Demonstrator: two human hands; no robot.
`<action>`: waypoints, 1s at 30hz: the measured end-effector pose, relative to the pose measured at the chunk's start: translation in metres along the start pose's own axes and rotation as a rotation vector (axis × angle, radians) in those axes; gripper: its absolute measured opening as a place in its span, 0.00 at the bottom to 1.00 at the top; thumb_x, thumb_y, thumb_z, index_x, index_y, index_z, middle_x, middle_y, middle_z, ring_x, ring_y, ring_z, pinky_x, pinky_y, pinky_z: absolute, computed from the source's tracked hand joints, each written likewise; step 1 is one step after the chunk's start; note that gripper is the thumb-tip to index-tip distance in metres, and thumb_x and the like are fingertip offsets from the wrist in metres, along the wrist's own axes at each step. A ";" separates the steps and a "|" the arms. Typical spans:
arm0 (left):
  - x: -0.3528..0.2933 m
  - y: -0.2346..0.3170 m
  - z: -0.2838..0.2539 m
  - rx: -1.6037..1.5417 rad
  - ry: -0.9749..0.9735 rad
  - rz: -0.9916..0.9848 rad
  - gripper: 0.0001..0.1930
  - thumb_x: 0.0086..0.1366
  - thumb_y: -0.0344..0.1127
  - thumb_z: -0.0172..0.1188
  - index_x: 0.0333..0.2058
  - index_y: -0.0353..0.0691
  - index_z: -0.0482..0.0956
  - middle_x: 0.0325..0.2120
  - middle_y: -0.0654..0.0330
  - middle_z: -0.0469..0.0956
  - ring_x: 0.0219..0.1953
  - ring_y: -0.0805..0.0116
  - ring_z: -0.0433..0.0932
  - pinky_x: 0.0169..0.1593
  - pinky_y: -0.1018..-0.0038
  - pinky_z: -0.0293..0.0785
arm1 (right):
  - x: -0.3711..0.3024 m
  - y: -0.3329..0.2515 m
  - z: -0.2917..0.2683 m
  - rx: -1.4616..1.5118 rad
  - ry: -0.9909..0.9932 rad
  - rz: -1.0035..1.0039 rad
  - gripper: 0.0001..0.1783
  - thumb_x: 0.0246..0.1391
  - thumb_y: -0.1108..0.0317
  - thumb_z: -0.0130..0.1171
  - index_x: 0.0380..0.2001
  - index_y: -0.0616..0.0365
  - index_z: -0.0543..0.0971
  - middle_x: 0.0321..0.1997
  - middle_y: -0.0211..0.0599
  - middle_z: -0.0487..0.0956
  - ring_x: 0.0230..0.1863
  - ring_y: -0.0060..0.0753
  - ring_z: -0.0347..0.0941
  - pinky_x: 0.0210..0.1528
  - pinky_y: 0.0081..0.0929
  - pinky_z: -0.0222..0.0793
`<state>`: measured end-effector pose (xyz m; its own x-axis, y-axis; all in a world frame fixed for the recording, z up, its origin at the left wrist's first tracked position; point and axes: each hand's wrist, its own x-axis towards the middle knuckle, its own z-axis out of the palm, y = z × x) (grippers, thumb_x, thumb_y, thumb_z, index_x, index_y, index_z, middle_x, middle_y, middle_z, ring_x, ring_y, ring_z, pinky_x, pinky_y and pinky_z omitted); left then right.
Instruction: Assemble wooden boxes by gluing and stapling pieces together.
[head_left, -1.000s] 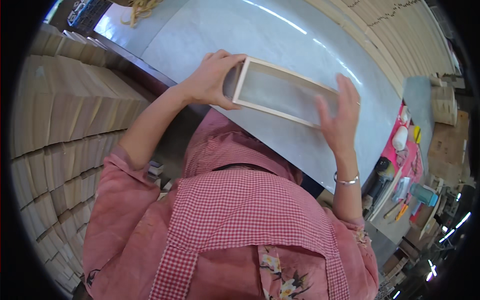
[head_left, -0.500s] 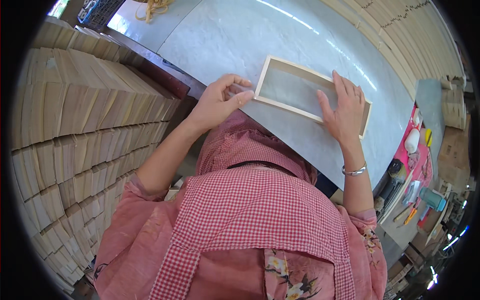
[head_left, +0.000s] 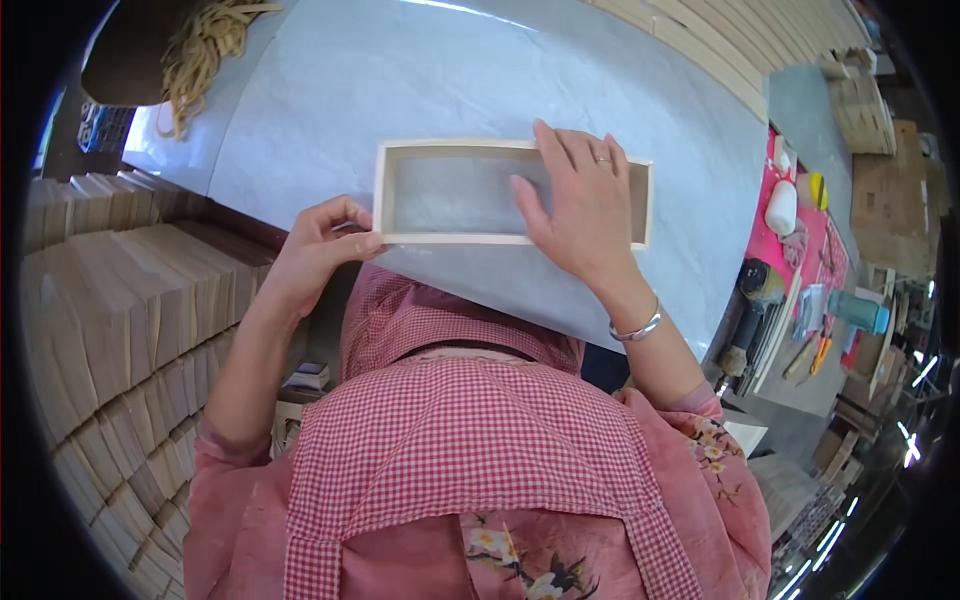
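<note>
A shallow rectangular frame (head_left: 460, 239) of pale wood lies on the grey table, its long sides running left to right. The tabletop shows through its middle. At the near left corner, my left hand (head_left: 325, 248) is closed, with curled fingers and thumb against the wood. My right hand (head_left: 585, 205) is open over the frame's right part. Its fingers reach across the far side, and its thumb stretches over the opening. The palm hides part of the near side.
Stacked wooden boards (head_left: 130, 300) rise at the left, beside the table (head_left: 300, 110). Tan bands (head_left: 205, 60) lie at the far left. Pale wooden strips (head_left: 690, 40) line the far edge. A white bottle (head_left: 781, 208) and tools are at the right.
The frame now appears further left and level rather than slanted, as the view has turned. My left hand has come against its corner; my right hand has shifted further over the far side.
</note>
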<state>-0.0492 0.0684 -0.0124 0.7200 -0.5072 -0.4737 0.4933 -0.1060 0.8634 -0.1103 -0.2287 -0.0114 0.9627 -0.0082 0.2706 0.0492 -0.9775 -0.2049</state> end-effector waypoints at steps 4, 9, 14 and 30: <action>-0.003 0.005 0.003 -0.013 0.015 -0.055 0.08 0.62 0.24 0.64 0.40 0.38 0.78 0.34 0.63 0.78 0.35 0.76 0.75 0.47 0.81 0.72 | 0.000 -0.002 -0.008 0.020 -0.026 0.001 0.27 0.58 0.60 0.60 0.58 0.60 0.75 0.56 0.39 0.77 0.58 0.42 0.71 0.69 0.44 0.58; -0.006 -0.001 0.009 0.049 0.089 0.001 0.11 0.63 0.23 0.62 0.45 0.36 0.78 0.38 0.60 0.78 0.39 0.74 0.75 0.50 0.79 0.72 | -0.017 0.023 -0.004 0.365 0.441 0.025 0.23 0.57 0.65 0.59 0.55 0.61 0.75 0.54 0.43 0.77 0.55 0.44 0.73 0.63 0.39 0.65; -0.016 -0.027 0.033 0.171 0.284 0.405 0.13 0.66 0.25 0.59 0.49 0.33 0.77 0.42 0.58 0.78 0.42 0.73 0.73 0.51 0.75 0.72 | -0.099 0.055 -0.017 0.673 0.354 0.557 0.18 0.62 0.68 0.56 0.53 0.64 0.74 0.54 0.43 0.77 0.52 0.39 0.74 0.56 0.31 0.69; 0.066 0.027 0.069 0.202 0.338 0.396 0.16 0.76 0.40 0.52 0.48 0.33 0.79 0.38 0.60 0.77 0.38 0.74 0.73 0.44 0.79 0.70 | -0.077 0.178 -0.020 0.408 0.320 0.533 0.19 0.59 0.58 0.63 0.45 0.64 0.81 0.40 0.46 0.81 0.38 0.42 0.76 0.43 0.33 0.73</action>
<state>-0.0218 -0.0269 -0.0086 0.9642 -0.2427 -0.1069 0.0737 -0.1421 0.9871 -0.1806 -0.4066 -0.0498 0.7619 -0.5815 0.2852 -0.2479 -0.6686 -0.7011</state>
